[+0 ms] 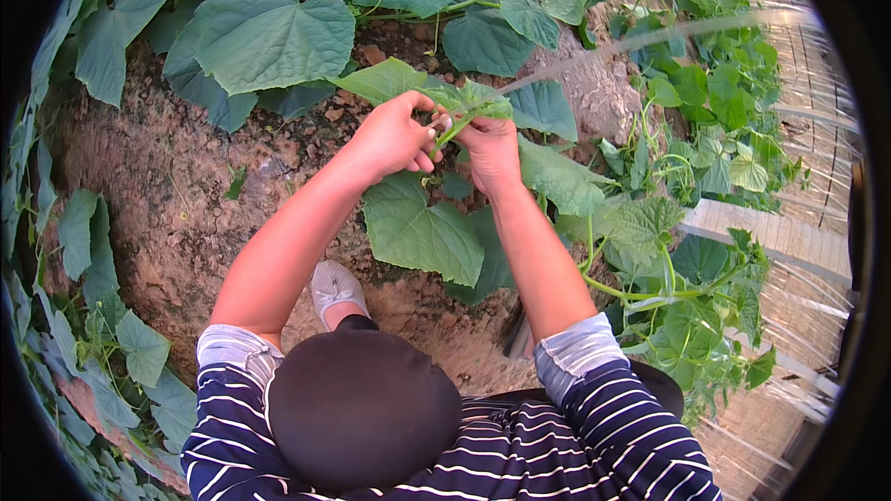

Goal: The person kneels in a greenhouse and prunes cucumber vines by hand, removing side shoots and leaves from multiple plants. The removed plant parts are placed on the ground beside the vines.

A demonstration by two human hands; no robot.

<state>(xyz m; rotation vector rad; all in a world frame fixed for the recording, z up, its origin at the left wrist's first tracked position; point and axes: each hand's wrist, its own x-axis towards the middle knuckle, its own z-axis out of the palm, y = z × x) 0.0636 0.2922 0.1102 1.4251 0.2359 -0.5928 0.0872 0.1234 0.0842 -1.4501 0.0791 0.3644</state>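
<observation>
My left hand and my right hand meet at the growing tip of a leafy cucurbit vine. Between them runs its pale green stem, gripped by the fingers of both hands. Young crinkled leaves stand just above my right fingers. A translucent twine slants from the upper right down to the stem at my fingers. Whether it loops around the stem is hidden by the fingers and leaves. Below the hands hangs a broad green leaf.
Large leaves spread over the bare soil ahead. More vines and several twines stand to the right, before a pale slatted surface. My shoe rests on the soil. A dark rounded thing covers the lower middle.
</observation>
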